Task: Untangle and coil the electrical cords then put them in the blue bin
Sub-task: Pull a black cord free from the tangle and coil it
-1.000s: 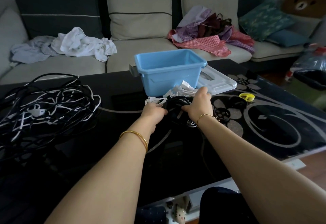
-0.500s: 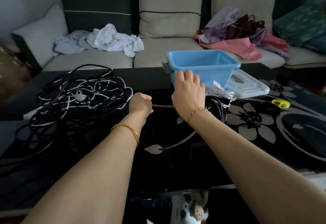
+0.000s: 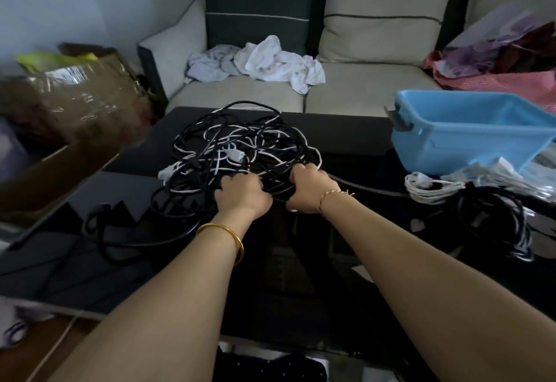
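Both our arms stretch straight out over the dark bench [image 3: 346, 135]; our left hand [image 3: 243, 192] and our right hand [image 3: 310, 190] sit side by side at the near edge of the big messy pile of cords [image 3: 240, 147]; the fingers of both hands curl down and grab black cords in it; the pile lies in the middle of the bench; the blue bin [image 3: 469, 138] stands well off to the right; a white coil [image 3: 430, 189] and a black coil [image 3: 493, 219] lie just in front of it.
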